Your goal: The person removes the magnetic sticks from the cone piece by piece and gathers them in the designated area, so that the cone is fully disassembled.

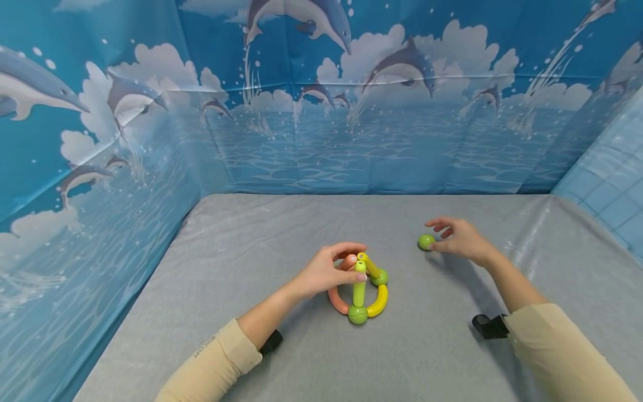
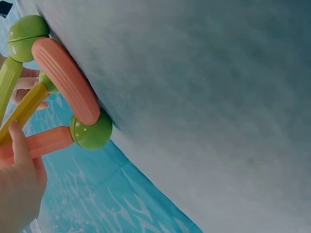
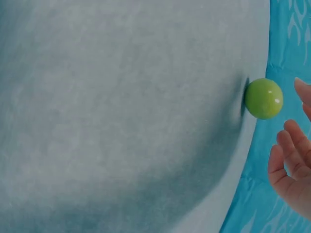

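My left hand (image 1: 324, 272) grips the upper ends of upright toy rods, thumb on the near side and fingers behind: a light green rod (image 1: 359, 293), a yellow rod (image 1: 372, 267) and an orange rod (image 2: 48, 141). They lean together over a ring made of a curved orange piece (image 2: 68, 80) and a curved yellow piece (image 1: 379, 301). Green balls (image 1: 358, 314) join the pieces at the base. To the right, my right hand (image 1: 464, 241) hovers with loosely bent fingers around a loose green ball (image 1: 426, 242). In the right wrist view a gap shows between fingers and ball.
A grey cloth (image 1: 281, 223) covers the table. Blue dolphin-print curtains (image 1: 321, 151) stand along its back and left edges, and a pale blue tiled-pattern sheet (image 1: 608, 173) is on the right. Black wrist mounts (image 1: 489, 326) stick out below the sleeves.
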`<state>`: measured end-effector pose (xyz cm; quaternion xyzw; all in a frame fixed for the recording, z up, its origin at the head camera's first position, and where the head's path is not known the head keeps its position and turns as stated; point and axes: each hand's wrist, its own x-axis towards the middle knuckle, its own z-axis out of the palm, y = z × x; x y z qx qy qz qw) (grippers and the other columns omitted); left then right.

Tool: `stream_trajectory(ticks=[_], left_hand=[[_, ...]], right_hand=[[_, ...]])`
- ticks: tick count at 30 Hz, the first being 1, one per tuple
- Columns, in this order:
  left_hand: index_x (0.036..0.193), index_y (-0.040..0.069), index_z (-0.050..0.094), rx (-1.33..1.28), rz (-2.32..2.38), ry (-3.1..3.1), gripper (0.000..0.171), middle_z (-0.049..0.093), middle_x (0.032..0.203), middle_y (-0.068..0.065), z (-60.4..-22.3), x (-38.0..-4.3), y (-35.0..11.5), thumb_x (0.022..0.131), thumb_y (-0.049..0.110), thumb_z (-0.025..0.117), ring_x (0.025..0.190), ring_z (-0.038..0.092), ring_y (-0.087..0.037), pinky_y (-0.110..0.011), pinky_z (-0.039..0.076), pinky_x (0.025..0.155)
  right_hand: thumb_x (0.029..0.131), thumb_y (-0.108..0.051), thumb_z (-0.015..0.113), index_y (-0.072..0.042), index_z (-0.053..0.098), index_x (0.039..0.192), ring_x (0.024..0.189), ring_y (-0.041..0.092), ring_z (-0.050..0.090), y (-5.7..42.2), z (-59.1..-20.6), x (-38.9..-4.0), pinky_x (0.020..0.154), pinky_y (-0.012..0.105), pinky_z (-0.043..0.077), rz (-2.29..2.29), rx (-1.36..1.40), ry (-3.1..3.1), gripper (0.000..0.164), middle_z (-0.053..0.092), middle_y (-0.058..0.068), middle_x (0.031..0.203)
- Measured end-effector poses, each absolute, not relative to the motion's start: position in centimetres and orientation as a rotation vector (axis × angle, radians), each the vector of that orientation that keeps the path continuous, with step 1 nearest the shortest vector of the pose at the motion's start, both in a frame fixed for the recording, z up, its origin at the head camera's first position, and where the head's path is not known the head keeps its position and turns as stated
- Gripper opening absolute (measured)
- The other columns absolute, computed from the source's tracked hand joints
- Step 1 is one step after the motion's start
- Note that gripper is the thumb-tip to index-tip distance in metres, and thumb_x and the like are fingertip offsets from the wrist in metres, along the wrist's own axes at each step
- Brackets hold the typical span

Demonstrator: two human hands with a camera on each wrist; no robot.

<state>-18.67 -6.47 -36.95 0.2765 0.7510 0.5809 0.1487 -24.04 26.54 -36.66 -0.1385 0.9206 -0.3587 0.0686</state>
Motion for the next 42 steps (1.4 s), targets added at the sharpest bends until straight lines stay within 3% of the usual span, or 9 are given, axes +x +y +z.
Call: stream_trajectory(ticks=[5, 13, 24, 35, 42], left_hand=[[0.13, 0.011, 0.054, 0.802, 1.693, 2.15, 0.053, 0.053, 0.13, -0.005, -37.0, -18.7, -6.9, 0.081, 0.011, 0.073, 0.118, 0.047, -0.014, -0.044, 0.032, 0.102], [0.13, 0.012, 0.054, 0.753, 1.624, 2.215, 0.053, 0.051, 0.132, -0.011, -37.1, -19.2, -8.5, 0.081, 0.015, 0.074, 0.12, 0.046, -0.024, -0.047, 0.039, 0.096], [0.132, 0.0, 0.049, 0.787, 1.429, 2.227, 0.058, 0.049, 0.132, -0.018, -37.8, -20.6, -10.7, 0.081, 0.009, 0.073, 0.119, 0.048, -0.033, -0.047, 0.04, 0.096], [0.131, -0.001, 0.049, 0.687, 1.338, 2.247, 0.054, 0.052, 0.126, -0.019, -39.0, -21.1, -10.6, 0.082, 0.005, 0.071, 0.112, 0.054, -0.03, -0.032, 0.048, 0.087], [0.126, -0.001, 0.053, 0.635, 1.344, 2.221, 0.049, 0.056, 0.113, -0.016, -39.5, -21.1, -10.2, 0.081, 0.003, 0.072, 0.091, 0.061, -0.019, -0.027, 0.05, 0.071]], right_hand=[[0.082, -0.012, 0.07, 0.003, 0.051, 0.127, 0.105, 0.039, 0.049, 26.2, -36.1, -23.7, 0.075, 0.045, 0.048, -1.09, -0.423, 2.78, 0.051, 0.05, 0.027, 0.122], [0.083, -0.014, 0.071, 0.0, 0.052, 0.126, 0.106, 0.036, 0.05, 25.4, -35.4, -23.2, 0.076, 0.043, 0.048, -1.129, -0.479, 2.761, 0.049, 0.051, 0.025, 0.123], [0.081, -0.018, 0.074, -0.005, 0.056, 0.123, 0.098, 0.03, 0.056, 23.0, -34.9, -22.4, 0.075, 0.036, 0.049, -1.177, -0.632, 2.655, 0.047, 0.057, 0.019, 0.113], [0.081, -0.017, 0.074, -0.002, 0.056, 0.122, 0.099, 0.034, 0.053, 20.0, -35.8, -21.5, 0.08, 0.037, 0.048, -1.184, -0.766, 2.454, 0.047, 0.056, 0.018, 0.112], [0.08, -0.009, 0.072, 0.001, 0.056, 0.121, 0.093, 0.028, 0.054, 18.4, -36.4, -21.0, 0.078, 0.036, 0.049, -1.172, -0.835, 2.402, 0.044, 0.057, 0.015, 0.11]])
